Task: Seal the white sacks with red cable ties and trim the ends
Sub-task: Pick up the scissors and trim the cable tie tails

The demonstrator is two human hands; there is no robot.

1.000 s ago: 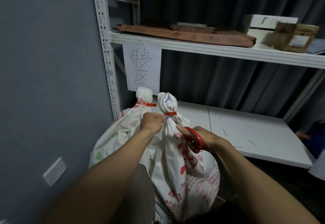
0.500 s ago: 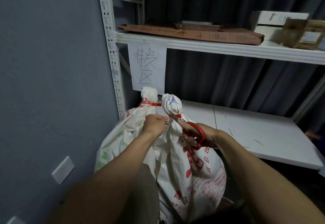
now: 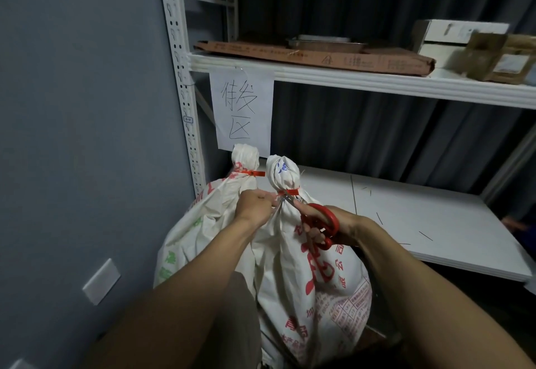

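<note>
2 white sacks stand upright side by side at the left end of the lower shelf (image 3: 406,223), against the rack upright (image 3: 185,101). Long axis of each runs vertical, gathered neck at top.

Near sack (image 3: 313,281): neck bunched into a knob, cinched by a red cable tie (image 3: 290,192) lying roughly horizontal across the neck. Its free end runs left toward the left hand; the very tip is hidden by the fingers.

Far sack (image 3: 208,223): just left of and behind the near one, touching it. Its own red tie (image 3: 249,172) is also horizontal, with a short tail pointing right.

Left hand (image 3: 253,204): fingers pinched closed at the neck of the near sack, at the tie's left end. Cannot tell whether it grips the tie tail or only the cloth.

Right hand (image 3: 330,223): fingers through the loops of red-handled scissors (image 3: 319,223), holding them firmly. Scissors' long axis runs diagonally, handles low right, blades pointing up and left to the tie just under the knob. Blade tips are at the tie; blade opening too small to read.

Paper sign (image 3: 242,110) with handwritten characters hangs from the upper shelf (image 3: 377,81) behind the sacks. Flat cardboard (image 3: 319,57) lies on that shelf.
</note>
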